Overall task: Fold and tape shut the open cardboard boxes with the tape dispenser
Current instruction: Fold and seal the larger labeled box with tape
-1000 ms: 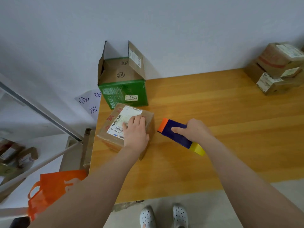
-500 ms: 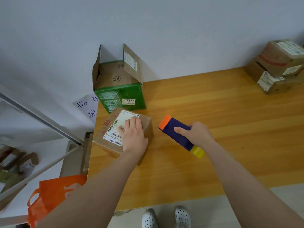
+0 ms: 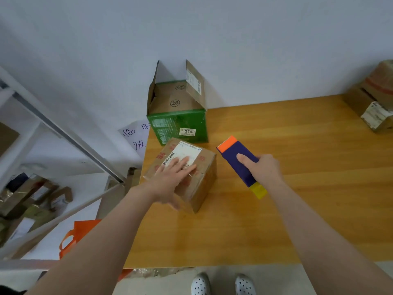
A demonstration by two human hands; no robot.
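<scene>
A small brown cardboard box with a white shipping label sits closed at the left end of the wooden table. My left hand lies flat on its top, fingers straight. To its right, my right hand grips a purple tape dispenser with an orange front end and a yellow rear end, held just above the table beside the box. Behind the brown box stands a green box marked 3703, its top flaps standing open.
Stacked brown parcels sit at the table's far right corner by the wall. Left of the table are a metal rack with more parcels and an orange bag on the floor. My feet show below the table's front edge.
My left hand has slid leftward over the brown box's top and its fingers have spread flatter. The right hand has lifted the dispenser's orange end slightly.
</scene>
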